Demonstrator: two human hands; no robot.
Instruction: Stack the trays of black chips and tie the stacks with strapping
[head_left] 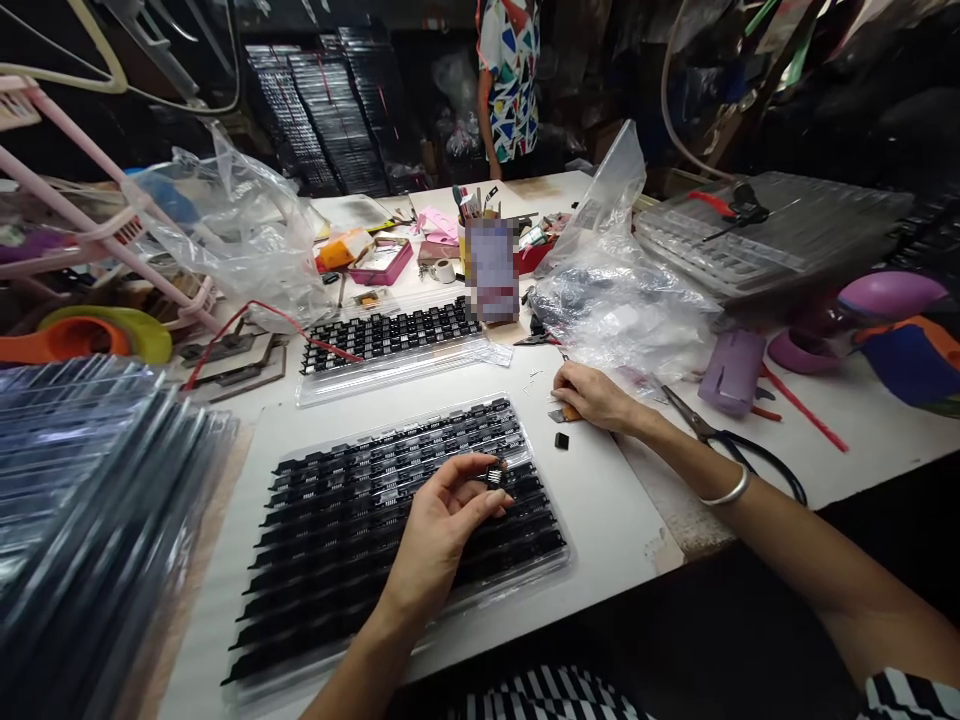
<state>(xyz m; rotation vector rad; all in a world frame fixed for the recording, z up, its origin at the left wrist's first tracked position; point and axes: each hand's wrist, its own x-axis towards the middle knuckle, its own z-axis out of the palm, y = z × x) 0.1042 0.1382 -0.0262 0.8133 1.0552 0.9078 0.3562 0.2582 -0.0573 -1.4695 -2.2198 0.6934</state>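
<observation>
My left hand (442, 515) pinches a small black connector-like part (495, 476) with a row of pale metal pins, above the right side of a clear tray (564, 572). Rows of similar black parts (352, 530) fill that tray. Farther right, my right hand (592, 396) rests on the white tabletop with its fingers drawn together; what they hold, if anything, I cannot make out. Under its fingertips lies a small orange-brown and grey piece (568, 413). Thin pin-like bits (534, 376) are scattered just left of the fingers. A small black block (562, 440) lies nearby, apart from both hands.
Behind is a second tray of black parts (390, 335). Stacked clear trays (90, 500) stand at left. Scissors (705, 425) lie beside my right forearm, near a purple holder (732, 372). Plastic bags (622, 310) and a pixelated upright object (493, 270) sit farther back. Another person (510, 85) stands beyond the table.
</observation>
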